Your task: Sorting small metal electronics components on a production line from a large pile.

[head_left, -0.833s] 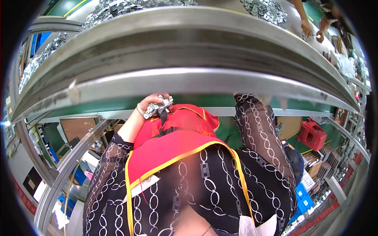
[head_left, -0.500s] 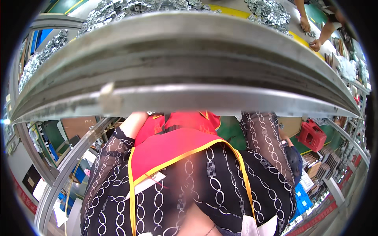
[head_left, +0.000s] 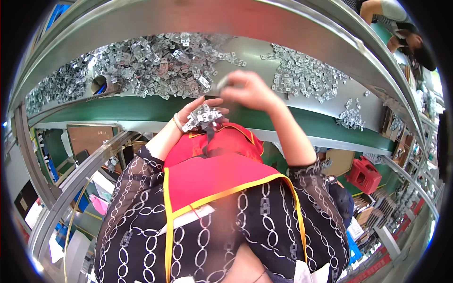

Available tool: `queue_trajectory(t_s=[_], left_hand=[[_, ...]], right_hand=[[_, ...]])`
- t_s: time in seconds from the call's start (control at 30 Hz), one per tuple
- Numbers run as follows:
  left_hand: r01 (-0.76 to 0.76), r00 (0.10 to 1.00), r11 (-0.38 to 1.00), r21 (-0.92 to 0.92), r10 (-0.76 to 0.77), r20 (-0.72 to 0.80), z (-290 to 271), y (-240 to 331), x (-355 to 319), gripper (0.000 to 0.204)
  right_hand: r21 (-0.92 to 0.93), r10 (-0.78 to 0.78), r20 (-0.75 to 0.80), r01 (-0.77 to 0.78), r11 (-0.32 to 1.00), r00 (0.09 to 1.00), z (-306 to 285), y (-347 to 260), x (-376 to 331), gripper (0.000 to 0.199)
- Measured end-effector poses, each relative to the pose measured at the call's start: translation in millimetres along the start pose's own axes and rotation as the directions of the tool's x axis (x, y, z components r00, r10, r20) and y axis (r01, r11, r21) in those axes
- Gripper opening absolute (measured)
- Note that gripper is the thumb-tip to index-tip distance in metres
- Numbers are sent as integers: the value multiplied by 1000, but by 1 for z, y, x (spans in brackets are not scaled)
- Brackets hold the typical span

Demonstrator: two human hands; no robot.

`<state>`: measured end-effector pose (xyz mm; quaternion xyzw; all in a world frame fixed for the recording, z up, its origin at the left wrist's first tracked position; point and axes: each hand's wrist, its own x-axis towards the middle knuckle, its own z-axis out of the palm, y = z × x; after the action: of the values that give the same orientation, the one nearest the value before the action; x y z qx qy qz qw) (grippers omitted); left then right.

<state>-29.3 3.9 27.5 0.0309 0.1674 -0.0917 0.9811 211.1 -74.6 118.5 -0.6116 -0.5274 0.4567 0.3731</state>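
Observation:
My left hand (head_left: 187, 111) is palm up in front of the red apron (head_left: 222, 177), cradling a handful of small metal brackets (head_left: 204, 118). These are silvery stamped pieces with holes. Just to its right and a little farther away, my right hand (head_left: 250, 91) has its fingers closed in a pinch. At its fingertips is a small grey metal piece (head_left: 222, 85), blurred, apparently a bracket of the same kind. Beyond both hands a large heap of brackets (head_left: 160, 63) lies on the grey metal tabletop (head_left: 250, 54).
Another bracket pile (head_left: 304, 73) lies at the right, with a smaller pile (head_left: 350, 118) nearer the edge. A round tube-like container (head_left: 104, 85) stands left. A metal frame bar (head_left: 212, 19) crosses above the table. One person (head_left: 410, 42) is at the far right; a red plastic container (head_left: 363, 174) is below.
The frame bar that hid my hands has shifted up in the view. Both hands, the brackets and the near table edge now show.

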Motion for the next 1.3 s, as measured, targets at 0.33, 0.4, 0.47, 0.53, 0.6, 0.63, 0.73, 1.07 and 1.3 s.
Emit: queue_trajectory(t_s=[0.33, 0.4, 0.47, 0.53, 0.6, 0.63, 0.73, 1.07, 1.3], left_hand=[[-18, 987, 1000, 15, 16, 159, -14, -4, 15, 35], [-10, 993, 1000, -17, 12, 118, -11, -1, 11, 32], [10, 988, 999, -38, -4, 155, 4, 0, 14, 32], [4, 989, 1000, -8, -3, 146, -4, 0, 12, 31], [-41, 992, 998, -43, 46, 120, -4, -3, 5, 33], [-46, 994, 999, -25, 48, 102, -3, -2, 4, 34], [9, 1000, 1000, 6, -9, -1, 2, 2, -4, 35], [-4, 987, 1000, 1, 4, -159, 31, 13, 3, 25], [32, 999, 999, -14, -32, -6, -17, 5, 26, 27]], right_hand=[[-614, -51, -277, -136, 778, 960, -6, 51, 9, 31], [-739, -70, -252, -146, 658, 965, 7, 72, 15, 39], [-801, -125, -253, -136, 583, 959, 12, 95, 14, 39], [-742, 26, -326, -273, 613, 945, 3, 103, 20, 33], [-621, 87, -453, -384, 683, 887, -8, 109, 31, 30], [-567, -115, -488, -214, 795, 865, -26, 114, 39, 33], [-497, -57, -727, -466, 732, 685, -67, 121, 82, 38], [-442, -284, -827, -249, 862, 485, -133, 188, 107, 27], [-635, -268, -625, -278, 721, 733, -135, 178, 44, 8]])
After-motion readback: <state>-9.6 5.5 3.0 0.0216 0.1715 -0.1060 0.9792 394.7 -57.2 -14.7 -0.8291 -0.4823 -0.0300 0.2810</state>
